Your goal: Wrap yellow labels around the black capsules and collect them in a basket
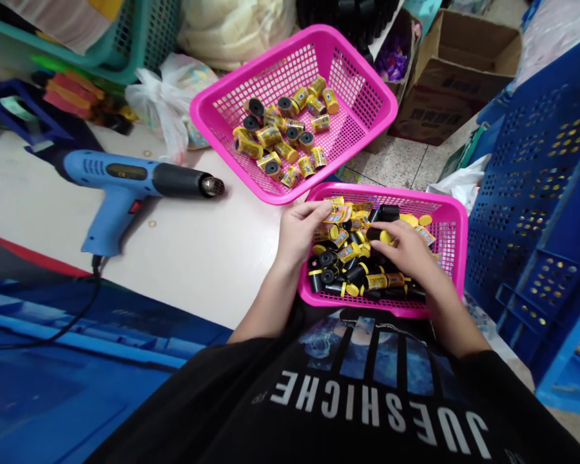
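Note:
Over the near pink basket (459, 258), my left hand (299, 227) pinches a yellow printed sleeve (337, 212) between thumb and fingertips. My right hand (406, 248) has its thumb and fingers around a small black canister with a yellow cap (375, 234). Below both hands lie many black canisters with yellow caps (357, 272), mixed with yellow printed sleeves. The far pink basket (200, 106) holds several canisters wrapped in yellow printed labels (286, 151), some showing black ends.
A blue heat gun (109, 171) lies on the white table (198, 258) to the left, its nozzle pointing at the far basket. A white plastic bag (167, 96) sits behind it. Open cardboard boxes (435, 119) and a blue crate (526, 187) stand at the right.

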